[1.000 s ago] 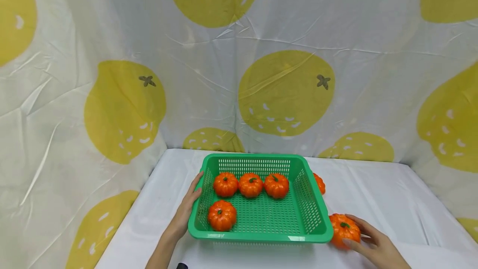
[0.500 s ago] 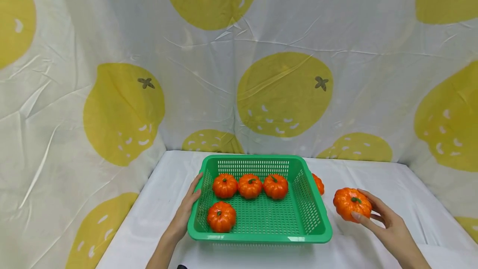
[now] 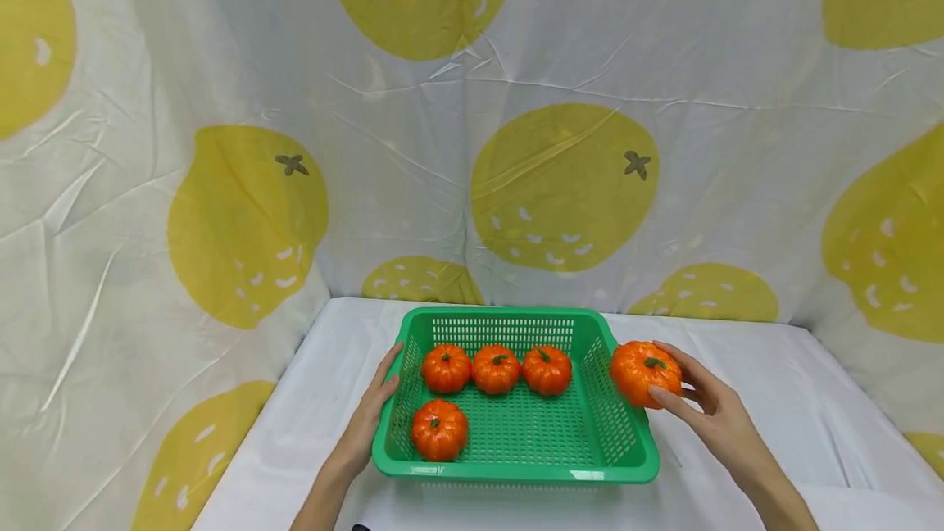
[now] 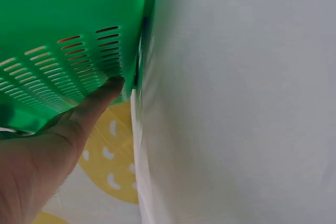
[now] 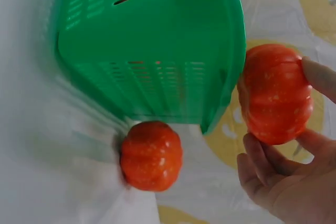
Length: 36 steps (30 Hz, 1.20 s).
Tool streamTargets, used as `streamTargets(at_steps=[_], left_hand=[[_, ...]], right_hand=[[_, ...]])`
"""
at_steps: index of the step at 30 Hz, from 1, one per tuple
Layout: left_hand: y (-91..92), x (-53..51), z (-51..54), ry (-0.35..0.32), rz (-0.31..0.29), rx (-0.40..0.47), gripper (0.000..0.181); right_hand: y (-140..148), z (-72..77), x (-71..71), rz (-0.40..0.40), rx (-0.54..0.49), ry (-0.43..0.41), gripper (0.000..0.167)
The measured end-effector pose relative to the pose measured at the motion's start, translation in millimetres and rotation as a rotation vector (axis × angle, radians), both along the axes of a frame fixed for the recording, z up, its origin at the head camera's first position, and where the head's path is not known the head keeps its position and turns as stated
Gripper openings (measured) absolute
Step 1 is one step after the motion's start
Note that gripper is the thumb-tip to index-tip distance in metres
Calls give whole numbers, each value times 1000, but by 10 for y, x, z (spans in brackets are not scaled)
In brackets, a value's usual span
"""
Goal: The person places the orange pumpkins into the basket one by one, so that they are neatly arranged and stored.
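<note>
The left hand (image 3: 367, 415), fingers fairly straight, rests against the basket (image 3: 501, 472), a useful brace. The right hand (image 3: 714, 415) pinches a pumpkin (image 3: 642, 374) above the right rim (image 3: 646, 437); best clear that edge, then lower gently, sparing the far row of pumpkins (image 3: 496, 370).

White table (image 3: 752, 400) — green basket (image 3: 516, 472), pumpkin (image 5: 151, 156) alongside

Left grip (image 3: 369, 412) and right grip (image 3: 715, 412) are both just bare human hands with slim fingers (image 5: 256, 161), tbh. Left forearm (image 3: 328, 486) and right forearm (image 3: 767, 486) are bare too, as far as the head cam shows. Left wrist cam catches some creases on the thumb (image 4: 92, 108).
</note>
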<state>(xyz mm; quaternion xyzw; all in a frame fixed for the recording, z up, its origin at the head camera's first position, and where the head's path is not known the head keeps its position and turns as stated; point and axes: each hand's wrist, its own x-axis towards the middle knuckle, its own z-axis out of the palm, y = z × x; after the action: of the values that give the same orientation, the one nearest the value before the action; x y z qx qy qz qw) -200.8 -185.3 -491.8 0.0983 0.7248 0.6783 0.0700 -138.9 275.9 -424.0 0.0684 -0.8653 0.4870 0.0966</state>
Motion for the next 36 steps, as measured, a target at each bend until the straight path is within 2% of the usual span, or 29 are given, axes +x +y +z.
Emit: streamTargets(at_steps=[9,17,23,31,36], left_hand=[[-3,-7,-1,5,-1,-2,54],[-3,7,2,0,8,-9,54],[-5,11,8,-2,12,-12,54],[-4,5,-1,-3,-5,-1,54],[-3,9,-1,0,-9,4,54]], right_hand=[[-378,72,-136,58,-13,5,59],[-713,111,-225,142,-74,-44,58],[-900,72,-283,189,-90,-87,60],[-1092,-46,-331,217,-65,-85,57],[-1217,-90,-329,261,-34,-152,61]])
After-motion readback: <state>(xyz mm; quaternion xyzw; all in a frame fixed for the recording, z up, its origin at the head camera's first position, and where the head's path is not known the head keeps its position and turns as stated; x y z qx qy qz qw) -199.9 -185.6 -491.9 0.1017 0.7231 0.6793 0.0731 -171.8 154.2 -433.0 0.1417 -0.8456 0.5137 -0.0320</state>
